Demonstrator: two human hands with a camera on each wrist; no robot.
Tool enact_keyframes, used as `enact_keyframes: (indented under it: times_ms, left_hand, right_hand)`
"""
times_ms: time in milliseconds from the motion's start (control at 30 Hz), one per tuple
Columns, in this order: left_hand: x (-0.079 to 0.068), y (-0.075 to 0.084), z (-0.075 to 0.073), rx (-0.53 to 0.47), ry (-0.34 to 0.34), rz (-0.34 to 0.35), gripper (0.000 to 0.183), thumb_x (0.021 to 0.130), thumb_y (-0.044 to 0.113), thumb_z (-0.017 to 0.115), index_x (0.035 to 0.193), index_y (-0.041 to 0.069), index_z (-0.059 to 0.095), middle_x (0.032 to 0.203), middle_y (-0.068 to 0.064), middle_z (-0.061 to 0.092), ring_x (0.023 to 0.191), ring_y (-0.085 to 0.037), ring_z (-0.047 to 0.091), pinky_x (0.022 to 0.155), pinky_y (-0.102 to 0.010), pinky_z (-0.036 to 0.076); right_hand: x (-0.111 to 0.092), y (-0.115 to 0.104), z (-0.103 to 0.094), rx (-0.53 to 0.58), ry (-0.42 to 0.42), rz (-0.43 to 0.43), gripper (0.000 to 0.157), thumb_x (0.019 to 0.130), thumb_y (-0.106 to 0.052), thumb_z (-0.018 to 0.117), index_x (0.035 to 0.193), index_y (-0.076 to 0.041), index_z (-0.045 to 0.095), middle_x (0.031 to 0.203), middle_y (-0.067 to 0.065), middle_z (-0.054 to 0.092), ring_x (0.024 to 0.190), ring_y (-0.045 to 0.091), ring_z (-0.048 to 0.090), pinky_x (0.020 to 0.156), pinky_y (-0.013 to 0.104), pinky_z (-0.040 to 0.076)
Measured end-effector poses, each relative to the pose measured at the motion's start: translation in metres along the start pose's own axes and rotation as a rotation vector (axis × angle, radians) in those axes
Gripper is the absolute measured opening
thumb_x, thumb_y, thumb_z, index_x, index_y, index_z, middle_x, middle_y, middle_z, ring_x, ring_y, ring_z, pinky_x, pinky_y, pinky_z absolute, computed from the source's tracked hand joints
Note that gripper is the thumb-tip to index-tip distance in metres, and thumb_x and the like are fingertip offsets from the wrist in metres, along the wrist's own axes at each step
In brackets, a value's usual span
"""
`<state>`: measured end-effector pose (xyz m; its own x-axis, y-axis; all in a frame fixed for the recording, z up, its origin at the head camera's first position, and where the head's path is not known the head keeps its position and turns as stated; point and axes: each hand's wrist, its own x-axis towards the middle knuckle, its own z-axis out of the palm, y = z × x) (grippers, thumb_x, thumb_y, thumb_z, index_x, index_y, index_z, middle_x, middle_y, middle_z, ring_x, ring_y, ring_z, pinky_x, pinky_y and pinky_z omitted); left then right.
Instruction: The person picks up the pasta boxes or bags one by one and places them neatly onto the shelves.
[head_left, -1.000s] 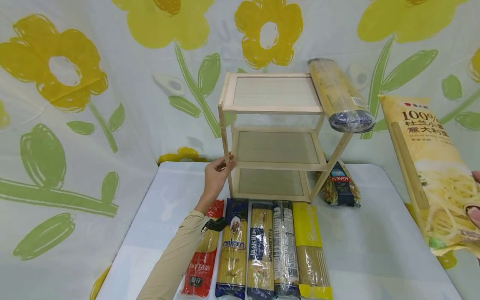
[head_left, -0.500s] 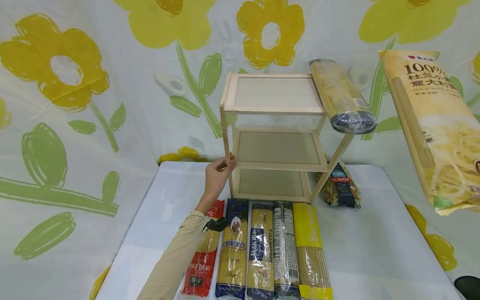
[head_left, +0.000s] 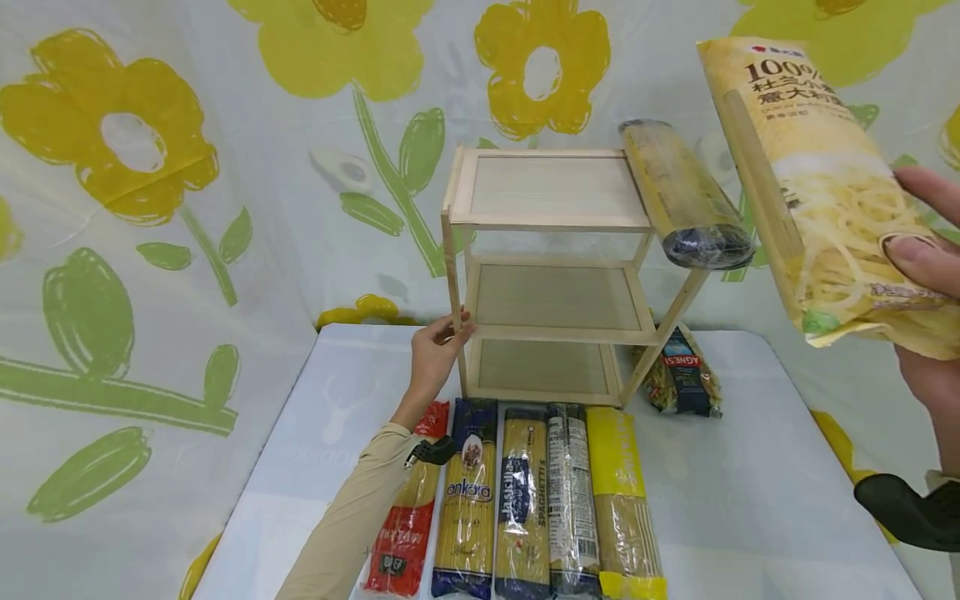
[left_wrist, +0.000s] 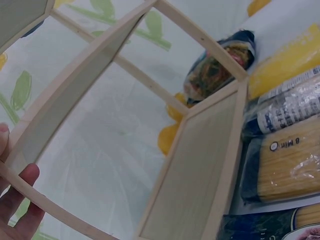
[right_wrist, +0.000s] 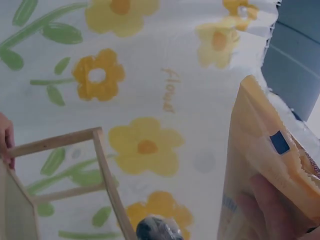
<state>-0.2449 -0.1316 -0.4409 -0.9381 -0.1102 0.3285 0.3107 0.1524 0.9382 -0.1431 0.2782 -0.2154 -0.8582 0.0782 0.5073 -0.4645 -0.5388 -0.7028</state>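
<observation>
My left hand (head_left: 435, 354) pinches the front left post of a three-tier wooden shelf rack (head_left: 551, 185). In the left wrist view, its fingers (left_wrist: 31, 174) curl round the post. My right hand (head_left: 926, 267) grips a cream-yellow bag of pasta (head_left: 832, 179), thumb on its front, held up in the air right of the rack. The right wrist view shows that bag (right_wrist: 270, 150) from behind, with fingers on it. A pack of spaghetti (head_left: 678, 187) with dark ends lies along the top tier's right edge, its front end jutting out past the rack.
Before the rack lie a red pack (head_left: 401, 542), a blue Ankara pack (head_left: 465, 508), a La Sicilia spaghetti pack (head_left: 521, 517), a pack with printed text (head_left: 572, 500) and a yellow pack (head_left: 626, 500). An Agnesi bag (head_left: 681, 371) lies behind the right leg.
My right hand has lifted the pasta bag upward, then brought it left toward the rack. My left hand stays on the post.
</observation>
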Motion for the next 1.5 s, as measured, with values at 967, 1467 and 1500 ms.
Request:
enact_keyframes:
  times_ms: [967,1467,1500]
  left_hand:
    - [-0.001,0.0,0.0,-0.047,-0.003,-0.006,0.031,0.085,0.023,0.071,0.112,0.006,0.071,0.119,-0.004,0.066,0.094,-0.02,0.065,0.086,-0.036,0.051]
    - [-0.01,0.033,0.001,0.001,-0.015,-0.005,0.029,0.088,0.009,0.067,0.114,-0.005,0.067,0.115,-0.016,0.065,0.091,-0.021,0.066,0.082,-0.035,0.052]
    - [-0.01,0.033,0.002,-0.005,-0.015,-0.005,0.029,0.088,0.008,0.067,0.114,-0.005,0.066,0.116,-0.016,0.065,0.091,-0.021,0.066,0.083,-0.034,0.052]
  right_hand:
    - [0.052,0.042,0.091,0.09,0.064,0.273,0.048,0.08,0.022,0.059,0.124,0.003,0.058,0.102,0.024,0.065,0.08,0.033,0.068,0.062,0.04,0.055]
    - [0.063,0.08,0.117,-0.269,0.093,0.346,0.062,0.074,0.009,0.075,0.131,-0.003,0.054,0.122,0.021,0.052,0.088,0.024,0.065,0.063,0.03,0.056]
    - [0.064,0.083,0.119,-0.312,0.094,0.365,0.063,0.075,0.008,0.074,0.133,-0.003,0.052,0.124,0.021,0.05,0.089,0.023,0.064,0.063,0.028,0.056]
